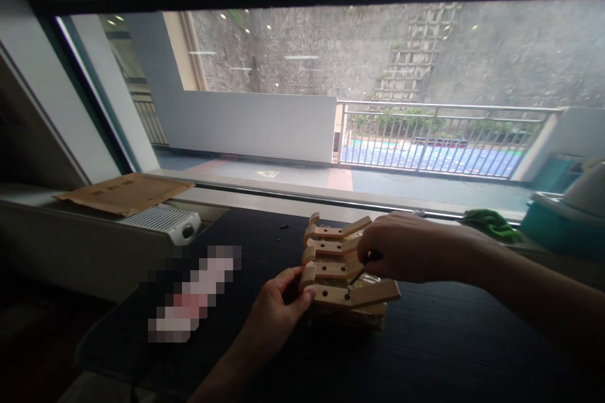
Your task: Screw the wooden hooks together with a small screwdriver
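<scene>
Several pale wooden hooks, each with a curled end and two dark holes, lie in a row across a block wrapped in shiny brown film [371, 320]. My left hand [271, 312] pinches the curled end of the nearest wooden hook [375, 293] between thumb and fingers. Wrapped around a dark-handled screwdriver [358, 275], my right hand [406, 249] is above the row's right side. The driver's thin tip points down at a small screw [349, 291] in the nearest hook's right-hand hole. My right fingers hide most of the handle and part of the farther hooks.
The black table [439, 340] stands against a window. A blurred-out item [198, 296] lies on its left side. Beyond are a small dark piece [283, 226], a white slatted appliance [163, 223], a brown envelope [127, 194], a green cloth [491, 225] and a teal container [558, 223].
</scene>
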`<state>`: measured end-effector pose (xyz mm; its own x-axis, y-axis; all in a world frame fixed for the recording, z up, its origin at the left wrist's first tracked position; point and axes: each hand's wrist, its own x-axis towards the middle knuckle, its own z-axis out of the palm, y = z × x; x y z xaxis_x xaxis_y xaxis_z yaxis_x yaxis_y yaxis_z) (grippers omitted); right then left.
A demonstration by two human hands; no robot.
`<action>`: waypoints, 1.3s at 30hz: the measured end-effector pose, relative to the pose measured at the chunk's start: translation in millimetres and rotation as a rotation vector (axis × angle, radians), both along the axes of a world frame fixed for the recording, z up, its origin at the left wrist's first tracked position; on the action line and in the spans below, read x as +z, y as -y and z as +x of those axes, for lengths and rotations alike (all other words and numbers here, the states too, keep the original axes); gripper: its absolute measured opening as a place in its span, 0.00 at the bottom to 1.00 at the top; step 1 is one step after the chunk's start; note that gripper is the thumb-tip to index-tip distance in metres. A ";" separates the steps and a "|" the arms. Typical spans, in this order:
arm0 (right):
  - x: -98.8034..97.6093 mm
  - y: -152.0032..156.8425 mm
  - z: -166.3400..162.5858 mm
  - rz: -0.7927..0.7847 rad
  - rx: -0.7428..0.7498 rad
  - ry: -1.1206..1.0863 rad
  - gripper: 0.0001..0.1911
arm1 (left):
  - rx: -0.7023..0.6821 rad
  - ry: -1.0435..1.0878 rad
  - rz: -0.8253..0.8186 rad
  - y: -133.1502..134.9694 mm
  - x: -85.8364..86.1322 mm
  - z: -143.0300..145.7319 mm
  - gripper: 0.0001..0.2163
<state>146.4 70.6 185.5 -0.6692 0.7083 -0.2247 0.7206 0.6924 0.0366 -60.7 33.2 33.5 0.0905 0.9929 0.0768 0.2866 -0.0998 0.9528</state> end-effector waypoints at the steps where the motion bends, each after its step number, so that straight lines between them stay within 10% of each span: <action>1: -0.3 -0.8 -0.4 -0.007 -0.004 0.002 0.11 | -0.004 0.004 0.000 0.1 -0.8 -0.2 0.18; 39: -2.0 2.4 -10.7 -0.055 0.087 0.071 0.07 | 0.035 -0.022 0.006 12.1 -6.3 -2.0 0.18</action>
